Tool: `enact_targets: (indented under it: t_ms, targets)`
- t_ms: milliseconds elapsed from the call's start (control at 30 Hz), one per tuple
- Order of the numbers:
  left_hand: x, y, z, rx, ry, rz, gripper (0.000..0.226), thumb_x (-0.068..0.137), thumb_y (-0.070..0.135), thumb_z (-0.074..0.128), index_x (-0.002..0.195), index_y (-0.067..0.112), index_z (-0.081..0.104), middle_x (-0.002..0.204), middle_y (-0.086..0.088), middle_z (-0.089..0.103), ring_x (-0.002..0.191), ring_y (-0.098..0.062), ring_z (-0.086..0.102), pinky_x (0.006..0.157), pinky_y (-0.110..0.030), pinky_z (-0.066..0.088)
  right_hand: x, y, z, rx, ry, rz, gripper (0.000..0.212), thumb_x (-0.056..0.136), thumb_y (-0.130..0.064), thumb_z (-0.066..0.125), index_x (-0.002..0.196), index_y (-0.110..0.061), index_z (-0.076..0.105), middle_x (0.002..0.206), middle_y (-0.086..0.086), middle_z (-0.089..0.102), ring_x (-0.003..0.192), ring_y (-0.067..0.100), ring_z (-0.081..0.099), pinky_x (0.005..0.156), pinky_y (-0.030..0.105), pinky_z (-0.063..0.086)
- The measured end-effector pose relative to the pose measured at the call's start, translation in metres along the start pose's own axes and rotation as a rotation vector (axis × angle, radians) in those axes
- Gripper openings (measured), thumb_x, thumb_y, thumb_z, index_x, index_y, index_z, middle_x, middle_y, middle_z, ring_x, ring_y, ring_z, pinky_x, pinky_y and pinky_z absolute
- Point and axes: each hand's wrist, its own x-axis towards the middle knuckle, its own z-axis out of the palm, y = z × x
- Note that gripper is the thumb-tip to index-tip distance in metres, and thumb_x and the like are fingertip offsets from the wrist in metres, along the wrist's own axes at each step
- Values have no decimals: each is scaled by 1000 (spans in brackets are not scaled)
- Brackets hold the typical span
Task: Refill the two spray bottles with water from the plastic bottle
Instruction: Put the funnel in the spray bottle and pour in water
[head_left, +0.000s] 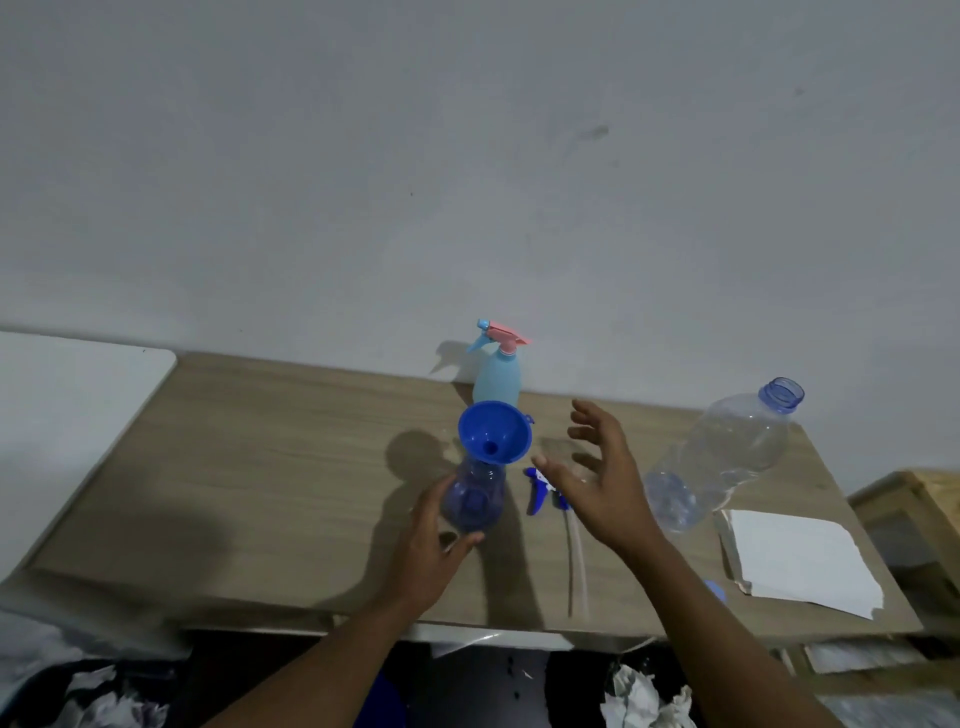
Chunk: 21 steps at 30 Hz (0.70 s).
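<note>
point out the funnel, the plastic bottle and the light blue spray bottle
funnel (498, 428), head view, inner wall
plastic bottle (727, 457), head view, clear body
light blue spray bottle (497, 382), head view, body

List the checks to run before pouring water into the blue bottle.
1. Funnel seated in blue bottle neck: ok.
2. Left hand grips the blue bottle: ok.
3. Plastic bottle uncapped: ok.
4. Right hand holding plastic bottle: not ok, it is open and apart from it.
5. Water left in plastic bottle: cannot tell.
6. Pale bottle opened for its turn: not ok, spray head on.
</note>
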Motion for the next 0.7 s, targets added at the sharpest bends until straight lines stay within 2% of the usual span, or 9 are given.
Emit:
enact_targets:
  t_ms: [67, 100, 200, 267, 367, 467, 533, 633, 700]
  targets:
    - [1, -2, 4, 43, 7, 15, 80, 78, 4, 82, 135, 41, 39, 137, 11, 49, 125, 2, 50, 91, -13, 49, 14, -6, 5, -14, -126, 16, 91, 71, -43, 87, 147, -32, 37, 143, -14, 45, 123, -1, 50, 93, 17, 46]
    - [3, -5, 6, 66, 2, 17, 81, 78, 4, 82, 136, 41, 39, 136, 10, 50, 125, 3, 50, 92, -9, 45, 21, -7, 7, -38, -185, 18, 96, 68, -44, 89, 148, -35, 36, 145, -16, 43, 124, 0, 49, 95, 19, 45]
    - [9, -11, 12, 53, -17, 18, 76, 80, 5, 80, 142, 26, 42, 139, 1, 50, 128, -10, 51, 101, -20, 46, 34, -7, 12, -116, -311, 12, 107, 62, -46, 92, 149, -42, 30, 148, -20, 38, 129, 3, 46, 95, 28, 50]
    - [12, -13, 14, 39, -32, 5, 72, 82, 6, 78, 143, 14, 42, 140, -4, 50, 129, -15, 52, 103, -29, 47, 40, -6, 16, -140, -344, 0, 111, 59, -49, 92, 151, -40, 29, 148, -22, 38, 128, 2, 47, 95, 27, 50]
    - [15, -11, 15, 12, -41, -21, 69, 83, -5, 74, 142, 3, 41, 140, -12, 50, 125, -10, 53, 94, -11, 46, 45, -5, 22, -131, -366, -7, 110, 60, -47, 93, 151, -37, 31, 146, -22, 42, 125, 1, 49, 95, 23, 48]
    - [17, -9, 15, -29, -34, -36, 69, 85, -6, 71, 143, 17, 41, 141, -5, 51, 125, -4, 54, 91, -11, 47, 46, -5, 27, -93, -358, -1, 102, 63, -37, 93, 147, -37, 36, 137, -22, 49, 123, 3, 52, 96, 26, 52]
    - [19, -10, 15, -25, -9, -35, 72, 86, -5, 70, 141, 31, 39, 142, 3, 49, 128, -3, 51, 97, -15, 47, 45, -5, 28, -71, -337, -1, 101, 63, -33, 94, 147, -35, 38, 133, -22, 50, 119, 0, 54, 93, 22, 53]
    - [23, -16, 16, 4, 1, -35, 76, 87, 2, 71, 137, 49, 38, 138, 17, 50, 130, -8, 51, 103, -26, 48, 44, -6, 30, -28, -293, 5, 100, 64, -28, 94, 147, -33, 38, 131, -20, 51, 116, -1, 55, 85, 14, 53]
    - [25, -20, 16, -1, -33, -39, 77, 87, 7, 73, 141, 47, 36, 139, 21, 48, 130, -11, 51, 104, -39, 49, 44, -7, 30, 11, -267, 10, 99, 65, -25, 94, 147, -33, 39, 130, -19, 51, 115, 3, 57, 83, 13, 54]
